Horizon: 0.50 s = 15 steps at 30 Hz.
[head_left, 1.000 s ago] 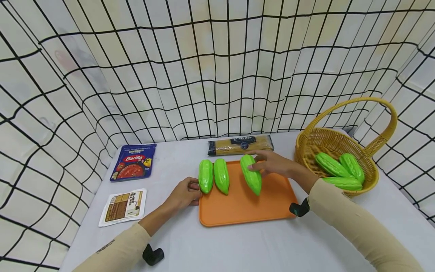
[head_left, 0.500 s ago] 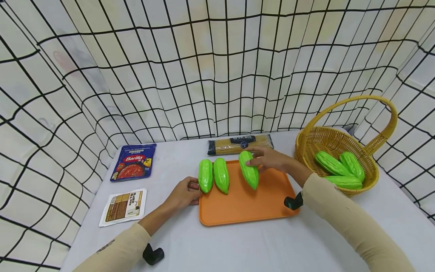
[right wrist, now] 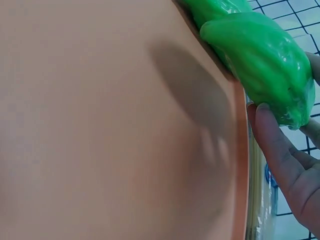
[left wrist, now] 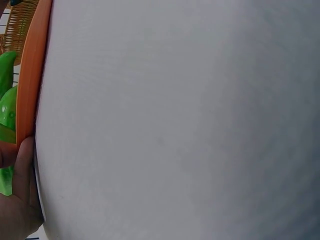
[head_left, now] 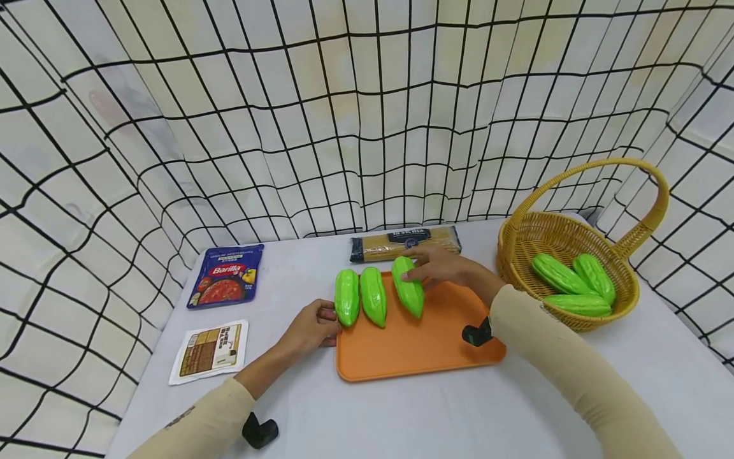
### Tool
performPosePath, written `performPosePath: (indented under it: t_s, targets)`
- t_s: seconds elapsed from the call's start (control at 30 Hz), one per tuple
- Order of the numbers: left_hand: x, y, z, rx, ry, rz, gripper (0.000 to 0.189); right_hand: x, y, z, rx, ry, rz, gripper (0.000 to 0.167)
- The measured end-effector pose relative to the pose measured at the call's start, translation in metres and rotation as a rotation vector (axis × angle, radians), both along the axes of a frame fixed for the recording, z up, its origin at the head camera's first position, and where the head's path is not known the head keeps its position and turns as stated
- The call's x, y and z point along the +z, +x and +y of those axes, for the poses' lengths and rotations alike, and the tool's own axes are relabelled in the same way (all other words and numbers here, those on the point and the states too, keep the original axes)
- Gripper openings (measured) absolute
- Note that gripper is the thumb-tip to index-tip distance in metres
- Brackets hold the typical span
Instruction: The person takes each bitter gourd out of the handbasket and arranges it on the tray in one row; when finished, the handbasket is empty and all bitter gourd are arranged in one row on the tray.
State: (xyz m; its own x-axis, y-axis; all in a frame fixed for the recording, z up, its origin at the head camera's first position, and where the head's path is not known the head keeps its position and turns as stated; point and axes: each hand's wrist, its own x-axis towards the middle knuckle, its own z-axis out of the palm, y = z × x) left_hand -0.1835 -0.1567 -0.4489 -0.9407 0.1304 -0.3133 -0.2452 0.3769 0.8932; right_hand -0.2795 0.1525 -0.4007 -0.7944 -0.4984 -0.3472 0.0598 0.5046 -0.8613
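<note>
My right hand (head_left: 438, 268) pinches a bright green, ribbed bitter melon (head_left: 410, 292) by its upper part, just over the orange tray (head_left: 418, 350). In the right wrist view the held bitter melon (right wrist: 265, 60) casts a shadow on the tray, thumb on one side and fingers on the other. Two more bitter melons, one at the tray's left edge (head_left: 346, 298) and one beside it (head_left: 374, 296), lie side by side. My left hand (head_left: 315, 325) holds the tray's left rim; in the left wrist view its fingers (left wrist: 22, 165) grip the orange edge (left wrist: 31, 75).
A yellow wicker basket (head_left: 507, 261) with a tall handle, holding several bitter melons, stands to the right. Behind the tray lies a spaghetti pack (head_left: 373, 248). A blue Barilla pouch (head_left: 226, 275) and a white-and-brown packet (head_left: 209, 352) lie left. Black-gridded cloth surrounds the table.
My right hand has carried the bitter melon leftward over the tray, closer to the two lying there. The left hand has stayed at the tray's rim.
</note>
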Motion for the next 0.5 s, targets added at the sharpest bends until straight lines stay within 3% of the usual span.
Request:
performPosePath:
  t_s: [0.5]
  targets:
    - [-0.002,-0.001,-0.001,0.003,0.004,-0.007,0.051,-0.009,-0.004,-0.017,-0.001,-0.027,-0.040,0.070]
